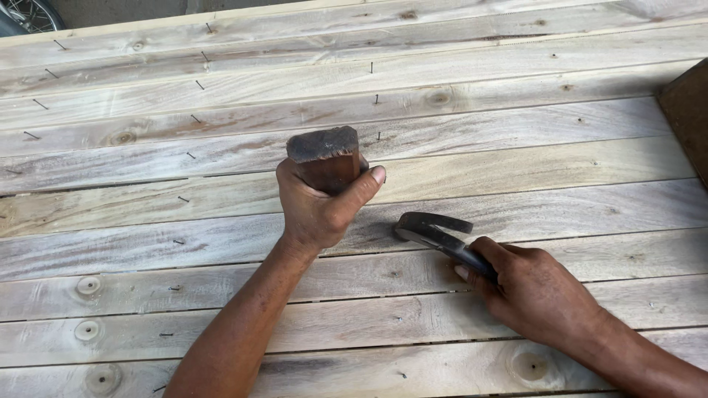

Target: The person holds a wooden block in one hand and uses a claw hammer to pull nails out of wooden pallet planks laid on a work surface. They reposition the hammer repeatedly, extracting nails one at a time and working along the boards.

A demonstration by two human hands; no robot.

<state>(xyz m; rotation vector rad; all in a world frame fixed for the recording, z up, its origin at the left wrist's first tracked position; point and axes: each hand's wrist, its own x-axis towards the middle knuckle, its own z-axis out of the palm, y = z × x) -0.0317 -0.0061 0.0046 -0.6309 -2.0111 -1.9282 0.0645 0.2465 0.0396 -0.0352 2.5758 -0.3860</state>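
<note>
Left hand (318, 206) wrapped around dark reddish-brown wooden block (326, 156), held upright on pale plank bench (516, 169) — lower end hidden in fist. Right hand (535, 291) gripping handle of dark metal claw hammer (434, 230); handle mostly covered, head resting on planks just right of block. Rows of part-driven nails (377, 99) beyond. Dark wooden piece (689, 110) cut off at right edge. Open planks left and ahead.

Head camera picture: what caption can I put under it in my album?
Left hand grips a dark wood block; right hand holds a hammer over nailed planks.
</note>
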